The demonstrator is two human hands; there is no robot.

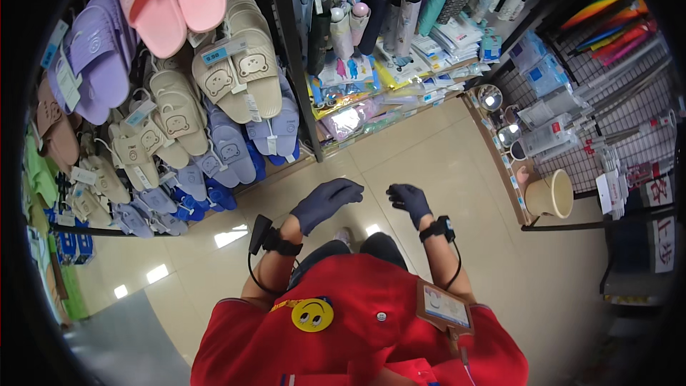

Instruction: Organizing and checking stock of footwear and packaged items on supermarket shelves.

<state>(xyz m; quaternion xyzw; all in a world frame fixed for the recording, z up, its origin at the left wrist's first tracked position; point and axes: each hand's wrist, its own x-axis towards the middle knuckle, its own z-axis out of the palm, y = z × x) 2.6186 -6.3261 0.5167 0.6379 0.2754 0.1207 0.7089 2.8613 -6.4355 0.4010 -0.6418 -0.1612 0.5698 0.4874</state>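
Observation:
Both hands wear dark gloves and are raised over the tiled floor, apart from each other. My left hand (328, 205) holds nothing that shows; its fingers are extended together and point toward the right. Opposite it, my right hand (409, 202) has its fingers bent inward, and whether they close fully is hard to see. Neither hand touches any goods. Nearest to my left hand hang pale blue slippers (274, 127) and beige bear slippers (238, 72) on the rack. Beyond the hands, folding umbrellas (408, 16) hang above a shelf of packaged rainwear (348, 78).
Pink slippers (177, 2) and purple slippers (99, 59) hang high at the left. A dark rack post (292, 59) divides slippers from umbrellas. To the right, a low wooden shelf (501, 163) carries round mirrors (509, 135) and a cream bucket (549, 195) beside a wire mesh panel (584, 166).

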